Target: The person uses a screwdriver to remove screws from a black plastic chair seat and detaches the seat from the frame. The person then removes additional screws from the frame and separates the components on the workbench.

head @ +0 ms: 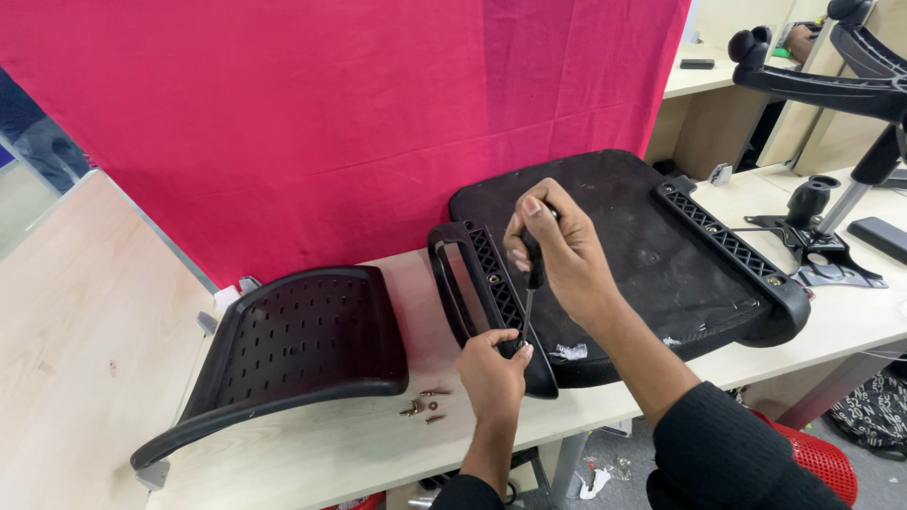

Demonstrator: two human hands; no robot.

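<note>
Pink cloth behind desk (312, 453). Right hand (557, 247) clenched on screwdriver (532, 274); left hand (491, 370) pinches tip at armrest bracket (487, 293). Keep shaft vertical.

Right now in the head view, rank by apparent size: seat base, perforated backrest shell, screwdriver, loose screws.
1. Seat base, largest.
2. Perforated backrest shell; it lies nearer the camera, so the gap is unsure.
3. Screwdriver, gripped by the right hand, tip steadied by the left hand.
4. Loose screws.
</note>
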